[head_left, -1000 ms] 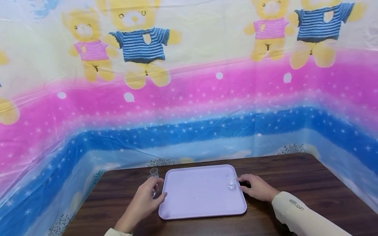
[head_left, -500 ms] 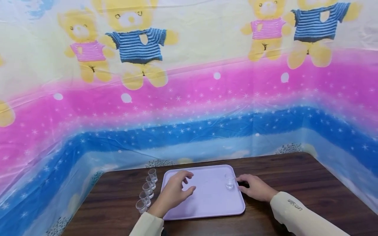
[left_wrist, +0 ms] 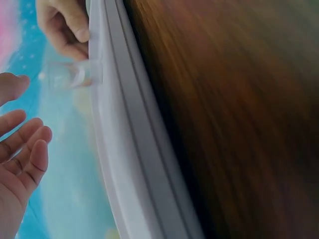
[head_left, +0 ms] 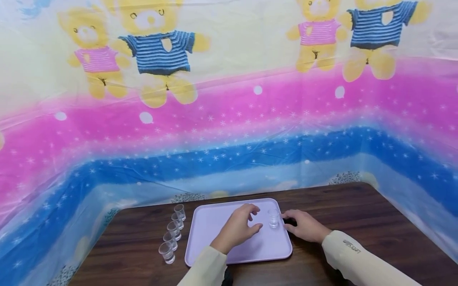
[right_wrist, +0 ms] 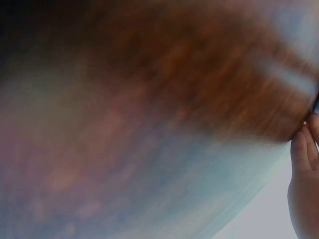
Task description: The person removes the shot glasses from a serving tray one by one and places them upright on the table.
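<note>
A small clear shot glass stands upright on the right side of a pale lilac tray. My left hand hovers above the tray, thumb and fingers spread apart, holding nothing. Its fingertips point toward the glass with a gap between. In the left wrist view this hand has loosely bent fingers, and the glass stands beyond them. My right hand lies at the tray's right edge, fingertips at the rim; whether they press it cannot be told. The right wrist view is blurred, showing only part of that hand.
Several more clear shot glasses stand in a slanting row on the dark wooden table, left of the tray. Behind the table hangs a curtain printed with bears and pink and blue bands.
My left hand has moved right, from beside the row of glasses to over the tray, uncovering the row. The right hand has stayed at the tray's edge. The view has shifted slightly.
</note>
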A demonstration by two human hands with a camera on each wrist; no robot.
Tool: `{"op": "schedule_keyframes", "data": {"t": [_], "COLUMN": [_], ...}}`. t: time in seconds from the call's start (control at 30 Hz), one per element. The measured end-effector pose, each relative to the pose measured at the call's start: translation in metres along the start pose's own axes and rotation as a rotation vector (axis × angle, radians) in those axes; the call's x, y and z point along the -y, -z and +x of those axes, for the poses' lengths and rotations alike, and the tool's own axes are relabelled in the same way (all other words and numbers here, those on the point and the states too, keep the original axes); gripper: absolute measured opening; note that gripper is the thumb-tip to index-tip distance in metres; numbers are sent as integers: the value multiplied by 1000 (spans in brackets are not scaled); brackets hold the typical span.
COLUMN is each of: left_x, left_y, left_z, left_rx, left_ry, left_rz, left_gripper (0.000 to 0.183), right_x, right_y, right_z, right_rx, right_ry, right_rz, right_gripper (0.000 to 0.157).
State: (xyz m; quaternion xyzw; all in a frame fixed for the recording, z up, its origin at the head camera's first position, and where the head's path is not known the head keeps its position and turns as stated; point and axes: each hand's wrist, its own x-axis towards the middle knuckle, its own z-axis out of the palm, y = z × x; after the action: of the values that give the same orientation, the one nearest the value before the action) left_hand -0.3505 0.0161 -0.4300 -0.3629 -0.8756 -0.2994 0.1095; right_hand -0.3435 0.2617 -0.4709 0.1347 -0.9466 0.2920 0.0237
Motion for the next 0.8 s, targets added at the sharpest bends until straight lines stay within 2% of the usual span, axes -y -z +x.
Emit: {"op": "schedule_keyframes", "data": {"t": [0.2, 0.37, 0.5, 0.8], "left_x": [-9, -14, -16, -16], "left_y": [-18, -27, -32, -39], "left_z": [18, 29, 35, 41], "left_rx": [6, 3, -3, -13], "left_ry": [12, 53, 85, 72], "left_rz": [-2, 33, 61, 88], "left_gripper": [37, 38, 38, 30], "right_x": [-1, -1, -2, -5], "right_y": [0, 1, 0, 0], "right_z": [1, 0, -1, 1], "right_rx": [-8, -15, -15, -14], "right_ry": [22, 46, 46, 29], "right_rz": [-2, -8, -4, 15], "right_gripper": [32, 31, 31, 32]}}
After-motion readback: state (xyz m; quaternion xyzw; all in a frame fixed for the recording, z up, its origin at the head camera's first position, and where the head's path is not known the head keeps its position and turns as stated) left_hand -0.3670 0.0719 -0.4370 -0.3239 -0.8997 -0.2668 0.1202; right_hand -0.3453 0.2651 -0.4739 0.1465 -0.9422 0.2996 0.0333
